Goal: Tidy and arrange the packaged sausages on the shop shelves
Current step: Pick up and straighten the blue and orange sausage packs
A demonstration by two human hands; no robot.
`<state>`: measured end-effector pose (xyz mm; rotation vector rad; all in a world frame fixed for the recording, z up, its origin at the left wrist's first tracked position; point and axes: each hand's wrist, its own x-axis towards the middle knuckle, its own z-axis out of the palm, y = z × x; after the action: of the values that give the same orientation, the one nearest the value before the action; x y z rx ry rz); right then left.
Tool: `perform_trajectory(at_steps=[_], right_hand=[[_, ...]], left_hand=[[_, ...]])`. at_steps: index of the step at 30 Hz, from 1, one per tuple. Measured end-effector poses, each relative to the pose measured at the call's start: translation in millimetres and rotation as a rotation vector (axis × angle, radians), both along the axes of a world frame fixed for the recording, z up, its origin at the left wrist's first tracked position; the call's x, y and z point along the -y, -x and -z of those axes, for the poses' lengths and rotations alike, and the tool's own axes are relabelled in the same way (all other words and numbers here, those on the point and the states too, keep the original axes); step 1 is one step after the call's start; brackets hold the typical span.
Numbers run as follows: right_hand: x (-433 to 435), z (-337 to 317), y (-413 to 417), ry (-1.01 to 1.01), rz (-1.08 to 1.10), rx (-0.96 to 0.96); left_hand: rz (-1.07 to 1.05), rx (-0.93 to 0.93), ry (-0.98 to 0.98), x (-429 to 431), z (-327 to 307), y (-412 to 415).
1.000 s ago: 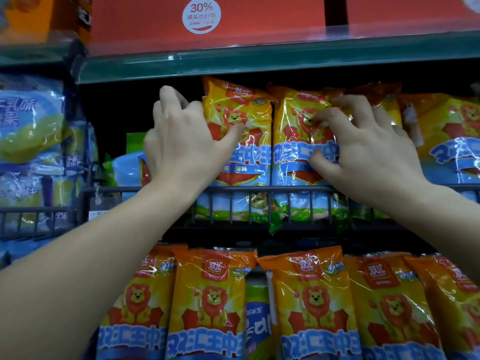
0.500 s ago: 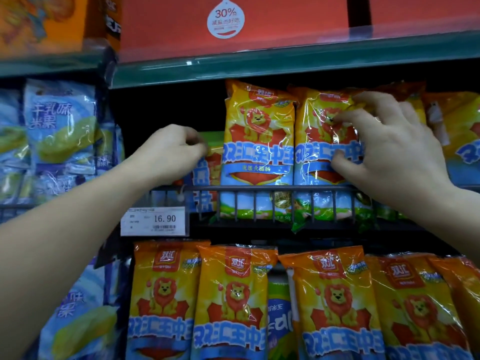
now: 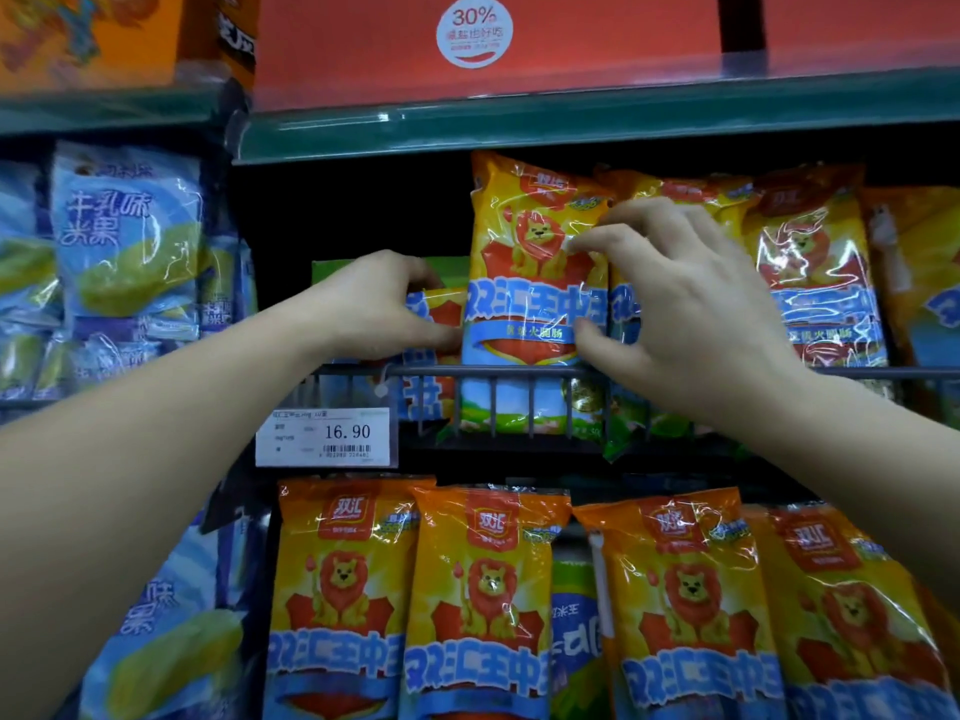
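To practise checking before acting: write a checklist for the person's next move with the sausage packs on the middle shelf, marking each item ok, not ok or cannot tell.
1. Left hand has a grip on the low pack: ok.
2. Right hand touches the upright pack; firm grip: cannot tell.
3. Low pack level with the upright pack: not ok, it sits lower.
4. Free space above the low pack: ok, a dark gap is there.
5. Rail holds the packs' bottoms: ok.
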<state>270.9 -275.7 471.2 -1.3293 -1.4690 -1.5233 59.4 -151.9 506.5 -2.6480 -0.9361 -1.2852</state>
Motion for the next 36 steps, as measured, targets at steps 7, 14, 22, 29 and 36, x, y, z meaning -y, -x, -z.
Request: perform_trajectory(at_steps=[7,14,22,29,36], right_hand=[[-14.4,-1.7,28.2,0.02,0.001,0.041],[-24.8,-5.0,37.2,0.089,0.033,0.047],[-23.4,-7.5,32.0,0.149,0.1,-0.047],[-25.4,-7.3,31.4,0.148,0.103,-0.086],[-26.6,-6.6,32.2,0.124,0.108,-0.111]], left_hand=[[0.011,-0.006,-0.004,-8.6,-1.5,0.0],[0.03,0.039,0.037,-14.6,-1.6,-4.6],[0.103,0.266,0.156,-26.7,-5.1,11.9],[0.154,0.404,0.192,-35.2,-2.5,13.7],[0.218,0.533,0.205,-38.6,-2.6,12.3]])
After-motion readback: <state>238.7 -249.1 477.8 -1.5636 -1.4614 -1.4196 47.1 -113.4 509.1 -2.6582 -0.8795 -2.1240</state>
